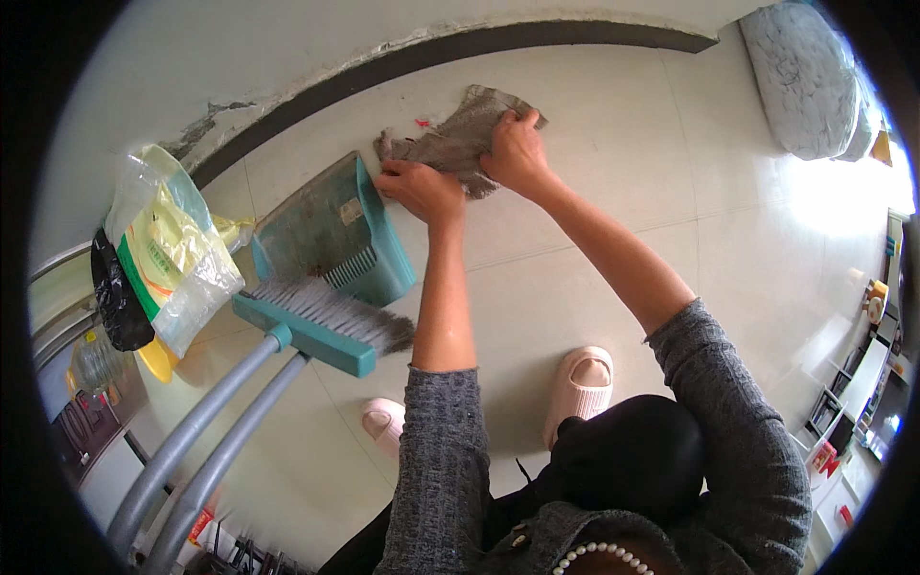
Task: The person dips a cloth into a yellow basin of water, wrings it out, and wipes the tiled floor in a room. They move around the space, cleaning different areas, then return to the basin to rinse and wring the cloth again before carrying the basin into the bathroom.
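A worn grey-brown cloth (460, 136) is spread low over the tiled floor, close to the wall. My left hand (425, 188) grips its near left edge, beside the raised side of a teal dustpan (309, 215). On the cloth's right end, my right hand (516, 149) has its fingers closed over the fabric. A small red scrap (422, 123) lies on the floor just beyond the cloth. Dark dirt marks the inside of the dustpan. A teal broom head (305, 334) with grey bristles overlaps the pan's near side.
Two grey handles (215, 424) slant across the lower left. A plastic bag (172, 251) and a black bag (118, 295) hang at the left. The wall's dark skirting (460, 54) curves behind the cloth. A large wrapped bundle (798, 79) stands at upper right.
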The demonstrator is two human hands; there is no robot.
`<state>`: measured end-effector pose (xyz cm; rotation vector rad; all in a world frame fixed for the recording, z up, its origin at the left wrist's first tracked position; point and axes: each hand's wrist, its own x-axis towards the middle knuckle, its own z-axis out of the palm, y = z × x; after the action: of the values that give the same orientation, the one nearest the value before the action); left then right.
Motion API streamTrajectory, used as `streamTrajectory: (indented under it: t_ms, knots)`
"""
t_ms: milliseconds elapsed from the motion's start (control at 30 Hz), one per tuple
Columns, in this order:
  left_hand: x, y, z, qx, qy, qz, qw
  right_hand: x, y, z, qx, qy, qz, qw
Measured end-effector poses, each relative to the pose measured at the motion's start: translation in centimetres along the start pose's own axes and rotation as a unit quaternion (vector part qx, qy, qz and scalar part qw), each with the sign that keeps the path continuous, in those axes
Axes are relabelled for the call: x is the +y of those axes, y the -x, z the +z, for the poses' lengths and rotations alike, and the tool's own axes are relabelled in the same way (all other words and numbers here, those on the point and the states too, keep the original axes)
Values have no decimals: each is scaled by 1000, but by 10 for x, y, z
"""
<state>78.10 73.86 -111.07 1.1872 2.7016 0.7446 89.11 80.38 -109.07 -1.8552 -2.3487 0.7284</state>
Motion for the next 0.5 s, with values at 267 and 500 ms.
streamTrajectory:
  t_ms: [267,500]
  knots:
    - [-6,-98,23,34,-1,4,999,-40,-78,2,3,64,-133,989]
    - [-7,-115,42,52,87,72,992,-51,-96,45,90,5,-188,978]
